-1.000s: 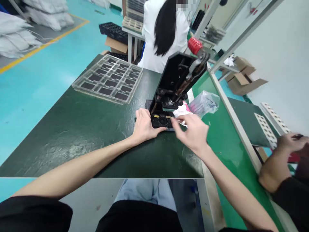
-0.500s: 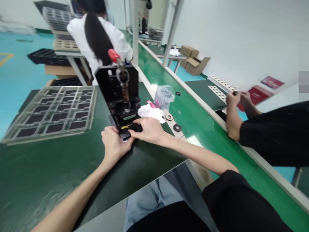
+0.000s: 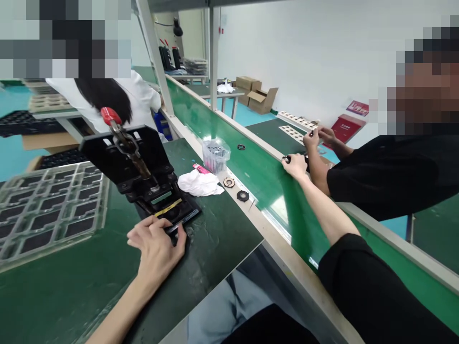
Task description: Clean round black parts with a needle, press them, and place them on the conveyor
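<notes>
A black clamp fixture (image 3: 143, 177) with a red-tipped lever stands on the green table (image 3: 215, 239). My left hand (image 3: 156, 241) is at its front edge, fingers and thumb bent round a dark flat piece (image 3: 174, 228) at the base. A yellow strip (image 3: 168, 208) lies across the base. Stretched far to the right, my right hand (image 3: 296, 166) is at the far rail of the green conveyor (image 3: 261, 184), its fingers closed on a small black round part (image 3: 286, 159). Two ring parts, one copper-faced (image 3: 229, 182) and one black (image 3: 243, 195), lie on the near ledge.
A clear tray (image 3: 53, 205) of dark pieces is at left. Beyond the fixture are a white cloth (image 3: 200, 183) and a plastic bag (image 3: 215, 155). One black ring (image 3: 241, 147) lies on the conveyor. A person's hands (image 3: 317, 138) are close beyond my right hand.
My right hand has left the fixture and reached right across the conveyor with a black round part. My left hand stays at the fixture's base. The view has turned to the right.
</notes>
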{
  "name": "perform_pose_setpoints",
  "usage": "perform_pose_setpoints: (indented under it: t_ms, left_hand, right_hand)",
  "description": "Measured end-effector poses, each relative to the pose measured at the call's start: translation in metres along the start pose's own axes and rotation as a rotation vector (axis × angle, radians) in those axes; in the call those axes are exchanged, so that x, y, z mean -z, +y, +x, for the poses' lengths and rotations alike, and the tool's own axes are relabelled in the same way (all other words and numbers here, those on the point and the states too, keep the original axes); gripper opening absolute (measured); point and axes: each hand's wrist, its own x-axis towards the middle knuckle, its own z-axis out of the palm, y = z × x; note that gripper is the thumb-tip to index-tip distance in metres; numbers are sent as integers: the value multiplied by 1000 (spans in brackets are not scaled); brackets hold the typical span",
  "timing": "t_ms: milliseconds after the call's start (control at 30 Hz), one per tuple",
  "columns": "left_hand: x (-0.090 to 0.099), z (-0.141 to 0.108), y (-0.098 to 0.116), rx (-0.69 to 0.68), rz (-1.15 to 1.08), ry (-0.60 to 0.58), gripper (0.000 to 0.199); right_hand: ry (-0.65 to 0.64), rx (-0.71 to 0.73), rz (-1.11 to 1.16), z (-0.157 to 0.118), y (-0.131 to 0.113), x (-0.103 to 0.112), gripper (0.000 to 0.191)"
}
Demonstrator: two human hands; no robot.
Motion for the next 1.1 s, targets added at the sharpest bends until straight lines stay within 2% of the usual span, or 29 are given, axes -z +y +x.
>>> perform_pose_setpoints:
  t_ms: [67,167,367,433,533,633,700,733,800,900,1000,1100]
  left_hand:
    - [-1,-3,-1,-69,43,38,29]
    - [-1,-5,-1,-129,44,53,25]
    - [5,-4,7,-238,-14,88,21]
    - [8,-5,12,-260,-42,76,21]
    - [14,-9,23,-285,-92,38,20]
    - [20,-14,34,-366,-188,-32,20]
    - [23,-16,40,-429,-310,-123,19]
    - [23,-17,41,-440,-385,-170,18]
    - [22,-18,43,-412,-528,-252,21]
    - [19,-17,41,-345,-607,-299,38]
    - [18,-17,39,-338,-562,-332,46]
    - [18,-18,40,-334,-522,-407,47]
  right_hand:
    - [12,48,52,2,4,-2,38]
    - [-33,113,94,-11,-5,-8,41]
    - [-435,232,172,-87,-53,-39,37]
    - [-491,206,201,-104,-66,-45,37]
    - [-468,143,225,-105,-79,-40,35]
    - [-271,163,254,-101,-99,-18,27]
    - [-126,308,271,-108,-121,-1,16]
    - [-105,423,273,-117,-132,4,15]
    - [-184,681,229,-142,-154,6,25]
    - [-300,970,27,-184,-175,-12,33]
    - [-407,1009,-63,-204,-182,-28,33]
    - [-532,889,94,-199,-176,-17,34]
